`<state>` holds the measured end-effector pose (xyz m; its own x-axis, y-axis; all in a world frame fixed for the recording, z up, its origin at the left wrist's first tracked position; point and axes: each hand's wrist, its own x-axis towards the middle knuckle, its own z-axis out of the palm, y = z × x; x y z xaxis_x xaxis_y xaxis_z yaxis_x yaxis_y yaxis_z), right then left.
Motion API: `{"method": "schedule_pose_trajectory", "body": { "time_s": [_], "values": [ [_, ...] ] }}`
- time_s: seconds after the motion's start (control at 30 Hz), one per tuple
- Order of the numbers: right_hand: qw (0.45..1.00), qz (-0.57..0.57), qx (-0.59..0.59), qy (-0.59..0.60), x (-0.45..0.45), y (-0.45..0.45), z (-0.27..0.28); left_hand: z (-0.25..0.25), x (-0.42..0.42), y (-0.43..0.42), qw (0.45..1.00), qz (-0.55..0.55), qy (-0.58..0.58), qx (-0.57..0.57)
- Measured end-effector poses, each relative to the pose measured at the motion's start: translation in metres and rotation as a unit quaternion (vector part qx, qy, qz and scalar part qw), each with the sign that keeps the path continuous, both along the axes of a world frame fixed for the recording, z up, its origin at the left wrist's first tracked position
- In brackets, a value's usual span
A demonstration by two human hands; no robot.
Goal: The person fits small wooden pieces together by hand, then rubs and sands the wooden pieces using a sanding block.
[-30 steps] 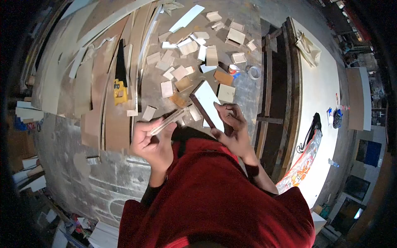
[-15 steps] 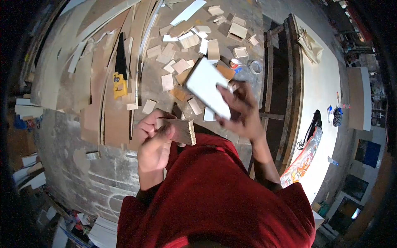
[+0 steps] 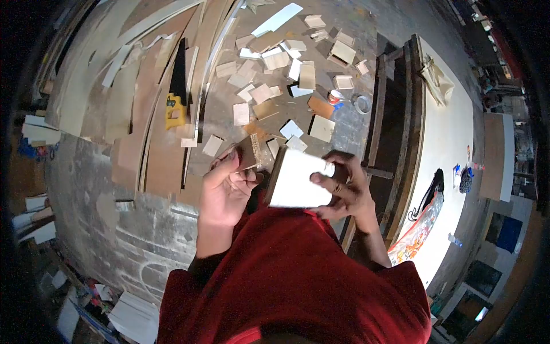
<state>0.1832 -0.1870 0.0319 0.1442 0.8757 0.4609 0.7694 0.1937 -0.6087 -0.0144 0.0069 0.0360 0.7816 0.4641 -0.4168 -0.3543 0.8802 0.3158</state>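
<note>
My left hand (image 3: 225, 186) grips a small brown wood piece (image 3: 248, 153) with a rough, splintered edge, pinched between thumb and fingers. In my right hand (image 3: 345, 186) is a white-faced block (image 3: 301, 179) with a dark side edge, its white face turned up. The two pieces are close together in front of my red shirt, with a narrow gap between them. Beyond them, many small wood offcuts (image 3: 277, 60) lie scattered on the grey work surface (image 3: 223, 34), some white and some tan.
A handsaw with a yellow handle (image 3: 175, 110) rests on long boards (image 3: 157, 140) at the left. Near the right edge of the offcuts are a tape roll (image 3: 362, 104) and a red-and-white cup (image 3: 334, 97). A white-topped table (image 3: 447, 132) holds a cloth (image 3: 438, 80) and a plastic bag (image 3: 418, 229).
The white-faced block has come lower and nearer to my body, beside the brown piece. My left hand has turned the brown piece and raised it slightly. The view has shifted slightly.
</note>
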Motion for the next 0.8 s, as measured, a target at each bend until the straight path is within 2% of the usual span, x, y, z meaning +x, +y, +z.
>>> {"method": "schedule_pose_trajectory", "body": {
  "time_s": [0.03,0.07,0.17,0.2,0.27,0.3,0.33,0.4,0.43,0.5,0.53,0.67,0.73,0.8],
  "values": [
    [0.999,-0.034,-0.015,0.002,0.002,0.0,0.002,0.001,0.0,0.0,1.0,-0.007,-0.005,-0.001],
    [0.997,-0.058,0.046,0.029,0.001,0.006,0.0,0.001,0.001,0.0,1.0,-0.013,-0.009,-0.003],
    [0.995,-0.081,0.06,0.013,-0.007,0.005,-0.011,-0.005,0.004,-0.005,0.998,-0.002,-0.049,-0.028],
    [0.995,-0.074,0.052,0.032,-0.011,0.007,-0.009,0.004,0.006,-0.008,1.0,-0.003,0.016,-0.003],
    [0.995,-0.072,0.031,0.067,-0.018,0.011,-0.006,0.015,0.011,-0.016,0.999,-0.005,0.048,-0.013],
    [0.998,-0.02,0.061,-0.009,-0.005,0.017,-0.012,0.015,0.012,-0.019,0.997,-0.009,0.076,-0.018],
    [0.994,-0.047,0.067,-0.07,0.003,0.019,-0.012,0.013,0.01,-0.02,0.997,-0.011,0.076,-0.019],
    [0.986,-0.165,0.035,0.01,0.011,0.019,-0.018,0.003,0.003,-0.018,0.995,-0.076,0.051,0.045],
    [0.971,-0.155,0.127,-0.128,0.027,0.028,-0.014,-0.003,-0.001,-0.017,0.995,-0.076,0.051,0.045],
    [0.973,-0.196,0.091,-0.081,0.039,0.032,-0.015,-0.009,-0.005,-0.015,0.996,-0.089,-0.017,-0.011],
    [0.976,-0.202,0.078,-0.03,0.037,0.031,-0.014,-0.004,-0.004,-0.018,0.997,-0.071,-0.01,-0.024],
    [0.984,-0.117,0.135,-0.022,0.02,0.029,-0.004,-0.003,-0.006,-0.019,0.996,-0.044,-0.02,-0.08],
    [0.991,-0.049,0.127,-0.003,0.002,0.028,-0.004,0.002,-0.003,-0.022,0.997,-0.022,0.053,-0.044],
    [0.992,0.023,0.12,0.021,-0.004,0.03,-0.008,0.0,-0.002,-0.024,0.999,-0.015,0.041,-0.002]
  ]
}}
